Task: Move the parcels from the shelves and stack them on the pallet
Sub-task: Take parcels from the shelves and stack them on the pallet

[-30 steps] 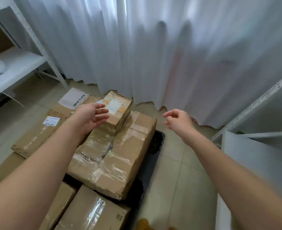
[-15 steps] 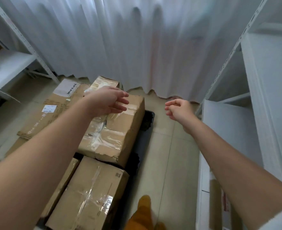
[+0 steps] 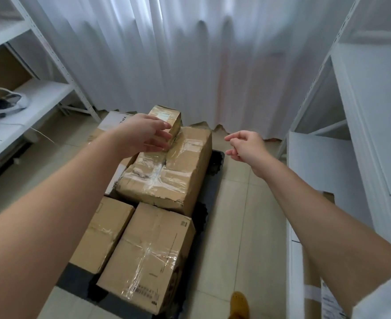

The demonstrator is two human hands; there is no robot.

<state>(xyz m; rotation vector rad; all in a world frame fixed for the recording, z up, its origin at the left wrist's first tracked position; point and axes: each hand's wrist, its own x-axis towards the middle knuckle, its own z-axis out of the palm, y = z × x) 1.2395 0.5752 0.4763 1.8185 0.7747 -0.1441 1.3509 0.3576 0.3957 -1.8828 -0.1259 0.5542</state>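
Two hands empty (L (image 3: 144, 132) spread, R (image 3: 245, 146) loosely curled), small parcel (image 3: 166, 118) atop pallet (image 3: 216, 162) boxes

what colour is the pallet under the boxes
Black; the pallet shows best in the head view, as dark edges around the brown boxes.

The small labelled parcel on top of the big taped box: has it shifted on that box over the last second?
No. The small parcel sits at the same far-left corner of the big taped box; only the camera moved.
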